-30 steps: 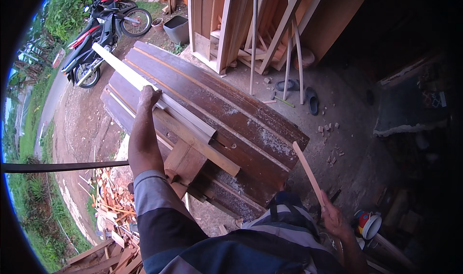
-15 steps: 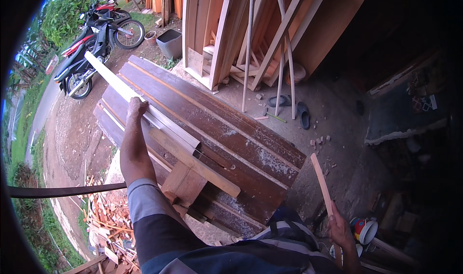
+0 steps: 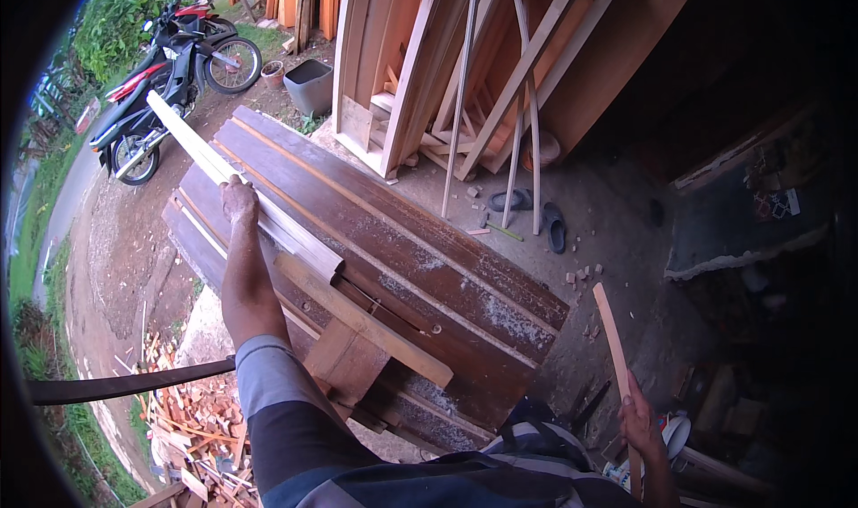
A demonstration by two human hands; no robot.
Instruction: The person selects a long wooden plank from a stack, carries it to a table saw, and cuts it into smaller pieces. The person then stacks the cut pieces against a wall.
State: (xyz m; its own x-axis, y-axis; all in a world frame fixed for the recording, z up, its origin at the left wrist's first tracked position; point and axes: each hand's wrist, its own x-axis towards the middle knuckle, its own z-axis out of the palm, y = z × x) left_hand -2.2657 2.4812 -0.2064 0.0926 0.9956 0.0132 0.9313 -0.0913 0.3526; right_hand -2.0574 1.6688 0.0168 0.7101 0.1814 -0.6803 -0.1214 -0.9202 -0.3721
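Note:
My left hand [image 3: 239,201] is closed over a long pale wooden strip [image 3: 299,242], which lies lengthwise on a brown, sawdust-strewn worktable [image 3: 420,285]. The strip's far part looks bright white and reaches past the table's far left edge. Beside its near end, a dark slit runs in the tabletop. A straight wooden bar [image 3: 371,322] lies next to the strip, joined to or resting on a wide wooden block [image 3: 344,363]. Off the table's right side, my right hand [image 3: 638,421] grips a thin, flat wooden stick [image 3: 611,334], held upright.
Wooden frames [image 3: 402,79] and slim poles lean at the back. Sandals [image 3: 555,228] and small offcuts lie on the floor. Motorcycles [image 3: 165,88] stand at far left near a grey bin [image 3: 309,86]. Wood scraps [image 3: 201,428] pile up at lower left. A dark strap-like bar [image 3: 134,383] juts in there.
My left hand and the wooden strip have slid a little toward the far left, baring more of the slit. My right hand still holds the stick, slightly farther right. The view has shifted slightly.

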